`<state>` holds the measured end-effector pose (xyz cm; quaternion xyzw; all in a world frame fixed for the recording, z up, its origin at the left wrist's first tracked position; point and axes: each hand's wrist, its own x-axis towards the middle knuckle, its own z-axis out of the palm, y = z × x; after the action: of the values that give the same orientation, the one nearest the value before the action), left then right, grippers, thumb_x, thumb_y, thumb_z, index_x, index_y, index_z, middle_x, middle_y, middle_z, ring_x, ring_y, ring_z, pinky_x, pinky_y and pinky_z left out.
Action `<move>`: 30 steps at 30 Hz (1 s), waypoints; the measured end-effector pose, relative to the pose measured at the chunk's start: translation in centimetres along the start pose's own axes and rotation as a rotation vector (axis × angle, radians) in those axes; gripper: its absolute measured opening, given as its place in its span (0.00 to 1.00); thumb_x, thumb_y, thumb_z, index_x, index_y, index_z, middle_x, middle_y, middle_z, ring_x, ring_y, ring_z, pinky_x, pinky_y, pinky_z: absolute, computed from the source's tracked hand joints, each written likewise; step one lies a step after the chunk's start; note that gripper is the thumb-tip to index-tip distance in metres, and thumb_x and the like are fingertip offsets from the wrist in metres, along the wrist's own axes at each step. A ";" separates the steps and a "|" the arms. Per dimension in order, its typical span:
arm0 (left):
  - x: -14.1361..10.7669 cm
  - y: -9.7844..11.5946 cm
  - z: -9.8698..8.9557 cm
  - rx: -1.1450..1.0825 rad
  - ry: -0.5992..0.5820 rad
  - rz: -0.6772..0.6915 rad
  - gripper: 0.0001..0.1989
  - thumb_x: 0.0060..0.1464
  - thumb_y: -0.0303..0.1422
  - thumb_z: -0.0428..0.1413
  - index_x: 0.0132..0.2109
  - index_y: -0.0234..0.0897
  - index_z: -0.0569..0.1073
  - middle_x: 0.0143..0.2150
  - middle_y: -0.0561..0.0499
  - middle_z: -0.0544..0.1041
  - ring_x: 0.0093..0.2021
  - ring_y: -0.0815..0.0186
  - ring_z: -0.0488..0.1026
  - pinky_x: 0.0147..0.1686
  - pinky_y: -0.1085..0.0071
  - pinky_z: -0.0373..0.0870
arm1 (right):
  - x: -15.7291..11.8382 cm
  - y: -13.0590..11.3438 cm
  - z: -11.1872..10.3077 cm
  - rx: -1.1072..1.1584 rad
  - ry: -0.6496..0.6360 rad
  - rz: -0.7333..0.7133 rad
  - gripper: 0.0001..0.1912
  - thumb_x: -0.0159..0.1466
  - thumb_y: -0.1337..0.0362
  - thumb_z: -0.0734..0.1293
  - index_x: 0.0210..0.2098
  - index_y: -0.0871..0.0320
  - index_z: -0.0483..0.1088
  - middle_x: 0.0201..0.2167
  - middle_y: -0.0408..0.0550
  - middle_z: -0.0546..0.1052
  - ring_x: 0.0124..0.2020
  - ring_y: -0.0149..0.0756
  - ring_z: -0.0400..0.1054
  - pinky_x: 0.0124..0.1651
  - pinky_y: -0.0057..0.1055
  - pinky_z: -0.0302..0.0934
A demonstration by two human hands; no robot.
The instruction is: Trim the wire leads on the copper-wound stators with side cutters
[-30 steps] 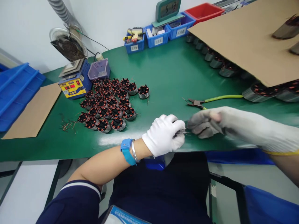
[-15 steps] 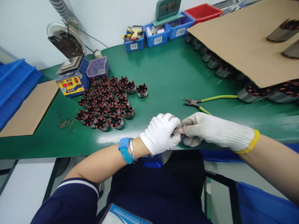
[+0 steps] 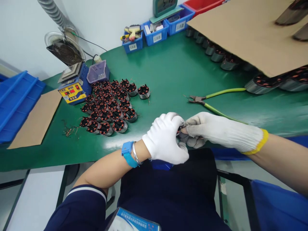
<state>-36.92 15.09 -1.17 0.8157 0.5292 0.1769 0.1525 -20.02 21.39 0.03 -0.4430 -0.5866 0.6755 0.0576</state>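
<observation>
My left hand [image 3: 166, 139], in a white glove, is closed around a copper-wound motor stator [image 3: 178, 131]; only a dark and orange sliver of it shows between the fingers. From the right, my right hand [image 3: 201, 130], in a soiled white glove with a yellow cuff, presses its pinched thumb and fingers against the stator. What those fingertips grip is hidden. Green-handled cutting pliers [image 3: 198, 99] lie open on the table just beyond the hands. A cluster of similar stators [image 3: 113, 114] stands to the left, with one stator [image 3: 144, 92] slightly apart.
The green table [image 3: 158, 70] carries wire scraps [image 3: 69, 131], a blue and yellow soldering station [image 3: 74, 91] and a purple bin [image 3: 98, 73]. Blue tool boxes [image 3: 157, 38] line the back. Cardboard [image 3: 240, 35] rests over more stators [image 3: 261, 85] at right. A blue crate [image 3: 18, 102] is at left.
My left hand has turned and its thumb has opened out lower, baring a sliver of the stator. My right hand stays pinched against it. The camera view has shifted slightly.
</observation>
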 end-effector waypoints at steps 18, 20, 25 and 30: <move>-0.1 -0.5 0.6 -0.164 0.052 -0.047 0.31 0.42 0.32 0.58 0.56 0.33 0.65 0.57 0.37 0.71 0.56 0.49 0.71 0.59 0.51 0.70 | 0.2 1.1 0.2 -0.142 0.138 -0.003 0.21 0.52 0.46 0.72 0.20 0.57 0.69 0.19 0.49 0.74 0.19 0.32 0.64 0.23 0.30 0.60; 0.1 -1.1 0.6 -0.359 0.103 -0.101 0.36 0.43 0.32 0.58 0.61 0.33 0.61 0.58 0.38 0.73 0.57 0.51 0.72 0.60 0.52 0.70 | 0.1 1.1 0.6 -0.218 0.209 -0.053 0.19 0.55 0.48 0.70 0.19 0.56 0.67 0.16 0.46 0.71 0.18 0.31 0.61 0.21 0.28 0.56; 1.5 -3.3 -0.9 -0.962 0.152 -0.379 0.21 0.56 0.42 0.58 0.54 0.39 0.67 0.50 0.44 0.77 0.47 0.60 0.78 0.43 0.64 0.78 | -0.3 1.4 0.4 -0.187 0.204 -0.210 0.19 0.56 0.47 0.67 0.22 0.57 0.72 0.18 0.48 0.73 0.18 0.32 0.62 0.22 0.29 0.58; 1.6 -3.7 -2.7 -1.125 -0.329 -0.503 0.26 0.59 0.55 0.56 0.47 0.35 0.74 0.38 0.46 0.79 0.23 0.67 0.75 0.15 0.76 0.64 | -1.0 0.9 -0.1 -0.151 0.223 -0.222 0.21 0.53 0.43 0.70 0.23 0.57 0.73 0.21 0.50 0.75 0.20 0.34 0.63 0.23 0.31 0.61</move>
<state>-40.52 18.17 -0.22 0.4784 0.5003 0.2590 0.6736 -18.91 20.57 -0.21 -0.4506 -0.6709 0.5659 0.1632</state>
